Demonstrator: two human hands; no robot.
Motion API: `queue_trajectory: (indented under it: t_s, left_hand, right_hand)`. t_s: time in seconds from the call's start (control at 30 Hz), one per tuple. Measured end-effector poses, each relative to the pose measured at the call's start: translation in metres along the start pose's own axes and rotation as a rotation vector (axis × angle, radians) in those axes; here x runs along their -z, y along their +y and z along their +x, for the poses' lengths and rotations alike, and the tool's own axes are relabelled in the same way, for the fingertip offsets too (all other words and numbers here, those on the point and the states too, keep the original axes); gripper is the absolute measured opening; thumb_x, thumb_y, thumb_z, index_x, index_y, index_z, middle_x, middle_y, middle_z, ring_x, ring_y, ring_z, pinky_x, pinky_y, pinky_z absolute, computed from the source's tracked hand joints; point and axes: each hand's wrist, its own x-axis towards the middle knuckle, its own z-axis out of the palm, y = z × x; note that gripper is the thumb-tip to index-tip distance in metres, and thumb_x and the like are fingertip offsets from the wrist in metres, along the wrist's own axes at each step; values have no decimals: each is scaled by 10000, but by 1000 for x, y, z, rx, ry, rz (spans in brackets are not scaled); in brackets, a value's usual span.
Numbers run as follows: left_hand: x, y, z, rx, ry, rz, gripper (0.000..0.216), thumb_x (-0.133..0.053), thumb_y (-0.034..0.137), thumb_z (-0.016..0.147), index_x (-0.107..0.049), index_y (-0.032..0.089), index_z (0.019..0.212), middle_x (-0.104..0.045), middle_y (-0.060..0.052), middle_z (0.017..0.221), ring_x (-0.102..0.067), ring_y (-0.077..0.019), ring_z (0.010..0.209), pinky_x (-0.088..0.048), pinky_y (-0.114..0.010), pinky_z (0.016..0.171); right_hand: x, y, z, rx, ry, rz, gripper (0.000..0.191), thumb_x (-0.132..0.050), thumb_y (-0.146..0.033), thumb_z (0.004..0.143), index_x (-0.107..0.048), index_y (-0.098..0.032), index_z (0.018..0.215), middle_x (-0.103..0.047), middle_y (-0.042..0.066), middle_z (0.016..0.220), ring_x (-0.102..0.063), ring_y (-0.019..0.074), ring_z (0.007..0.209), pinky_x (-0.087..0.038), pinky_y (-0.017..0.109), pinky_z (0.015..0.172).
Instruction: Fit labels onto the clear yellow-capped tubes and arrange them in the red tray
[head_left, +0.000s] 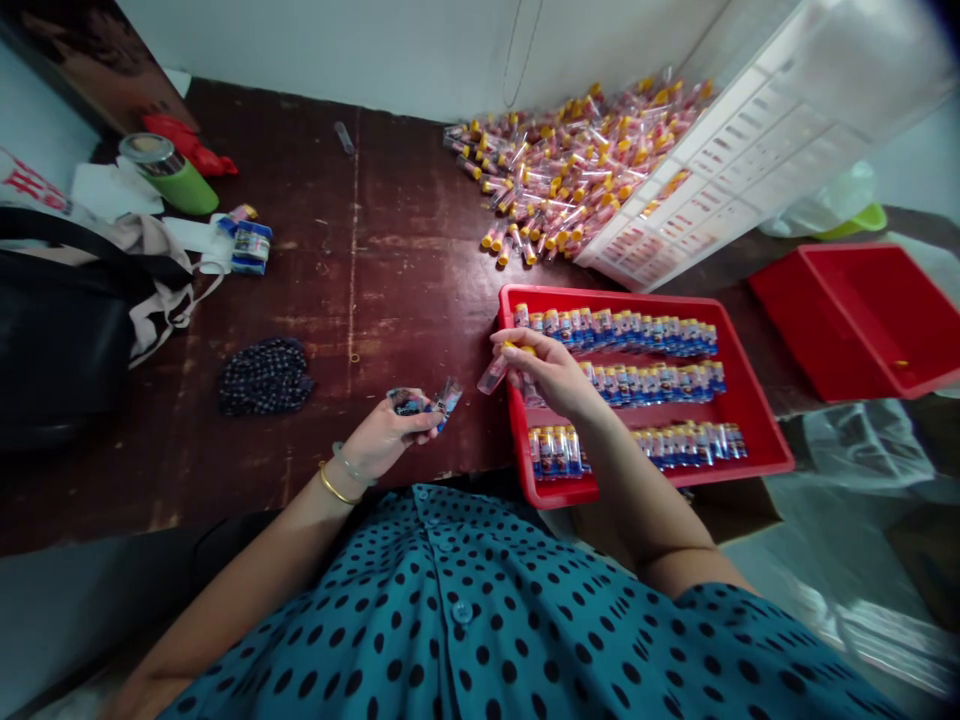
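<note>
My left hand (381,437) is closed over the dark table, gripping a small bunch of blue-and-clear printed plastic sleeves (448,397); one pokes out past the fingertips. Pinched in my right hand (556,378) is a clear tube (493,374) with pinkish contents and a yellow cap, tilted down toward the left hand. It is apart from the sleeves. More yellow may show under those fingers, but I cannot make it out. Beneath the right hand lies a red tray (637,297) holding three rows of sleeved tubes (649,384), their yellow caps toward the back.
A heap of yellow-capped tubes (570,180) lies by the wall, against a tipped white basket (697,200). Right of the tray is a red bin (810,330). On the left are a dark dotted cloth (266,377), a green flask (176,180), a sleeve bundle (251,247) and a black bag (60,340).
</note>
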Motion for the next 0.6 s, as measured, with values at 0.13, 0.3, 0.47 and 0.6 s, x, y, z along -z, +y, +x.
queue_trajectory:
  t_s: [0.13,0.3,0.47,0.6]
  left_hand:
    - [4,-5,2,70,-12,-10,330,-895,189,543,-597,174,684,-674,14,654,-618,-113,560,-446,-207,524]
    - [2,-7,2,59,-8,16,360,-899,175,521,-597,177,716,-691,14,668,-618,-114,558,-452,-215,530]
    - [-2,-5,3,40,0,45,360,-905,199,513,-608,171,714,-679,20,652,-592,-107,543,-442,-223,532]
    - [-12,-8,4,-42,-23,142,301,-873,283,604,-675,152,790,-677,6,690,-593,-123,598,-453,-242,557]
  right_hand:
    - [1,-11,2,8,42,133,368,-714,-474,787,-649,-205,1030,-664,9,890,-479,34,498,-342,158,389]
    - [-11,-7,5,27,11,152,343,-712,-456,798,-645,-215,1032,-658,0,879,-495,35,498,-355,164,394]
    - [-17,-1,2,91,-14,-2,339,-713,-439,802,-634,-203,1032,-651,-4,869,-515,48,536,-414,182,474]
    - [-22,8,-6,131,93,-65,328,-721,-460,790,-561,-212,934,-662,-7,880,-506,62,547,-425,196,506]
